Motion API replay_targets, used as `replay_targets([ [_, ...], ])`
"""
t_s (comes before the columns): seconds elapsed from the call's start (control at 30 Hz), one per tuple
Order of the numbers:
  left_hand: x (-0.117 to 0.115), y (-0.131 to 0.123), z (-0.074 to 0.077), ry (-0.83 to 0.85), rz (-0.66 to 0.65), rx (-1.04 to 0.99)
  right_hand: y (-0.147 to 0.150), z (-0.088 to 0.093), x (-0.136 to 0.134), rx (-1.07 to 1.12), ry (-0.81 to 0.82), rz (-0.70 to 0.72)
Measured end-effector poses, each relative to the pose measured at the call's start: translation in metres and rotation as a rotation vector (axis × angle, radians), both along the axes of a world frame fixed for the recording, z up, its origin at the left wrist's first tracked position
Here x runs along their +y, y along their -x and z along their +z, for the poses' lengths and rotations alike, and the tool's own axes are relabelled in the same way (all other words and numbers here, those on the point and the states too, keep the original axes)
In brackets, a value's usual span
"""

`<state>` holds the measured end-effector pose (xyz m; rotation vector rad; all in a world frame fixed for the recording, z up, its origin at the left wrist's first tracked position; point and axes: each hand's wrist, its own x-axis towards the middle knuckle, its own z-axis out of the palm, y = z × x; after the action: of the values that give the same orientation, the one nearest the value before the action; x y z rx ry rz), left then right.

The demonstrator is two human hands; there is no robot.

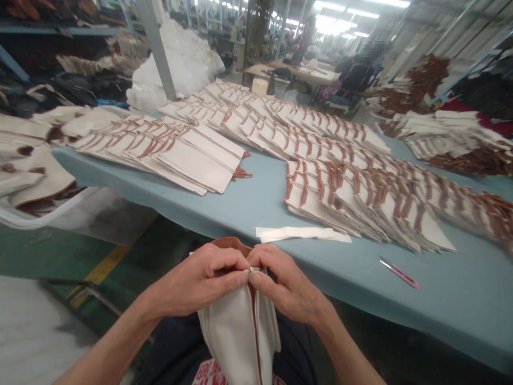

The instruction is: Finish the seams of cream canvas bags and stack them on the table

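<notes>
A cream fabric piece with brown trim (232, 326) hangs over my lap, a dark brown line running down its middle. My left hand (206, 278) pinches its upper edge between thumb and fingers. Right beside it, my right hand (282, 280) pinches the same edge, the two thumbs nearly touching. Brown material curves up behind my fingers. On the table edge just beyond my hands lies a cream strip (302, 233). Pink-handled thread snips (399, 272) rest farther right.
Overlapping rows of cream and brown pieces (360, 200) cover much of the blue table (260, 184); another stack (192, 155) lies left. A white bin (100, 214) full of pieces stands at left. A grey post (156, 48) rises behind. Another person (356, 75) sits far back.
</notes>
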<state>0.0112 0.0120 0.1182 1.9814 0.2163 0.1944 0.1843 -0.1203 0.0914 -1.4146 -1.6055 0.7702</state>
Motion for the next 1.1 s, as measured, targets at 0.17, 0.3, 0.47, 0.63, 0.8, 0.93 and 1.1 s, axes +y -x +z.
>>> replay_targets([
  [0.17,-0.013,-0.006,-0.001,-0.110,0.166,-0.030,0.004,0.005,0.000,-0.086,-0.021,-0.027],
  [0.3,-0.017,-0.009,-0.005,-0.057,0.217,0.003,0.009,0.007,-0.001,-0.198,-0.027,-0.043],
  [0.47,-0.017,-0.009,-0.012,0.008,0.230,-0.025,0.016,0.008,-0.003,-0.296,-0.039,-0.140],
  [0.63,-0.016,-0.004,-0.013,-0.115,0.188,-0.005,0.019,0.006,-0.004,-0.320,-0.074,-0.135],
  [0.8,-0.010,0.001,-0.002,-0.224,0.119,-0.080,0.017,0.008,-0.006,-0.377,-0.139,-0.067],
  [0.93,-0.005,-0.001,0.006,-0.280,0.048,-0.098,0.013,0.014,-0.006,-0.442,-0.168,-0.021],
  [1.1,-0.009,-0.001,0.013,-0.352,0.042,-0.078,0.009,0.025,-0.007,-0.468,-0.160,-0.005],
])
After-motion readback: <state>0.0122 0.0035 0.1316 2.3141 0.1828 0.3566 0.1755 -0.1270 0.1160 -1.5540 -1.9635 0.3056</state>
